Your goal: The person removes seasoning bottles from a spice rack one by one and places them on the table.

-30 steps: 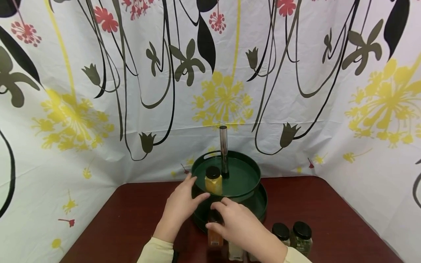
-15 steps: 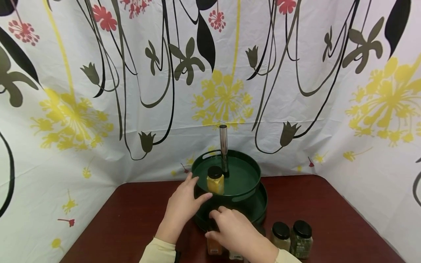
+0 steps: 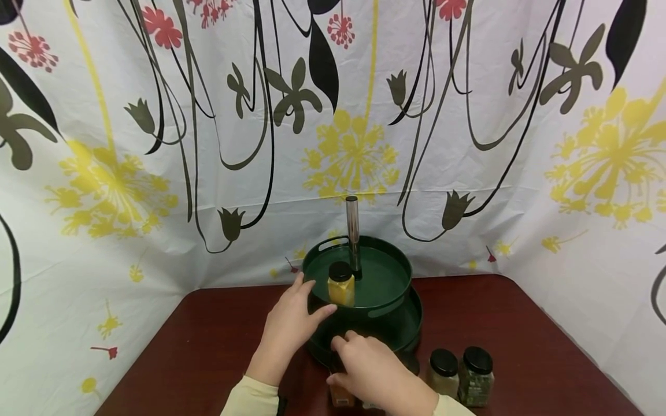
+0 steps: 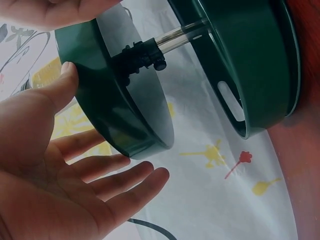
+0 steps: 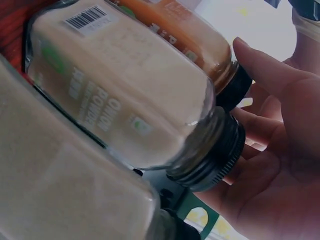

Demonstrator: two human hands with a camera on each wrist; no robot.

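Observation:
A two-tier green tray stand (image 3: 387,271) has a yellow spice jar (image 3: 341,284) with a black lid on its upper tier. My left hand (image 3: 291,323) is at the left front of that tier, fingers spread; in the left wrist view its thumb (image 4: 68,80) lies against the green wall. In front of the stand, my right hand (image 3: 372,367) holds an orange spice jar (image 3: 342,397) by its black cap, the thumb by the jar's neck. Beside it stands an onion powder jar (image 5: 125,85), mostly hidden under the hand in the head view.
Another pale jar (image 5: 60,165) stands close to the onion powder. Two more black-lidded jars, one pale (image 3: 443,372) and one of green herbs (image 3: 476,377), are at the right on the dark red table (image 3: 218,329). A patterned curtain (image 3: 333,162) hangs behind.
My right hand has come down and nearer with the orange jar, away from the stand. My left hand has shifted slightly right along the upper tier.

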